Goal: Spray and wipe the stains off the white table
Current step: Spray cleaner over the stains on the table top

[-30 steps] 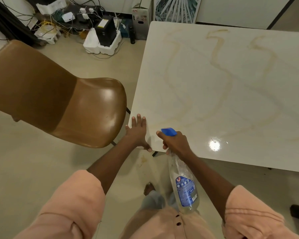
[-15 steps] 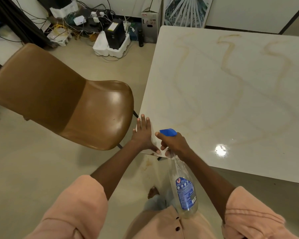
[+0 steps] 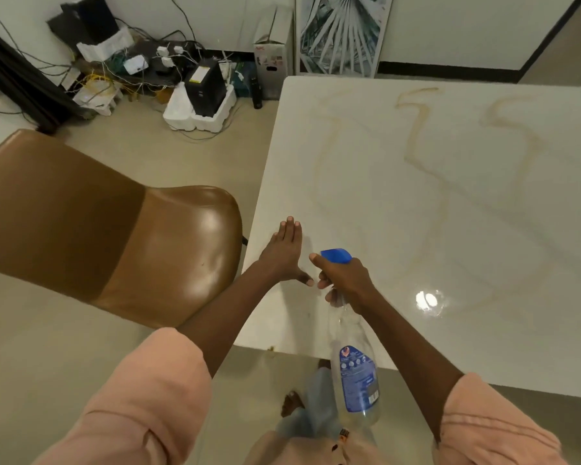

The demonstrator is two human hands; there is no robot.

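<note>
Since a second ago, both hands have moved further in over the near left corner of the white table point(image 3: 483, 229), and more of the tabletop now lies beneath them.

Nearest the viewer, two peach sleeves point(image 3: 141, 397) frame the bottom of the view. The right hand point(image 3: 346, 276) grips the neck of a clear spray bottle point(image 3: 356, 374), fingers curled around it just below the blue trigger head point(image 3: 336, 256). The bottle hangs tilted back toward the body, with its blue label facing up and its nozzle pointing forward over the table.

Just to the left, the left hand point(image 3: 284, 253) lies flat on the tabletop near the left edge, fingers straight and together, thumb spread out toward the right hand.

Beyond the hands, pale brown stains point(image 3: 420, 135) wind in wavy streaks across the glossy white surface. A bright reflection of light sits to the right of the hands.

A brown chair point(image 3: 114, 229) stands beside the table's left edge. Farther back, tangled cables and boxes point(image 3: 168, 72) lie on the floor by the wall.
</note>
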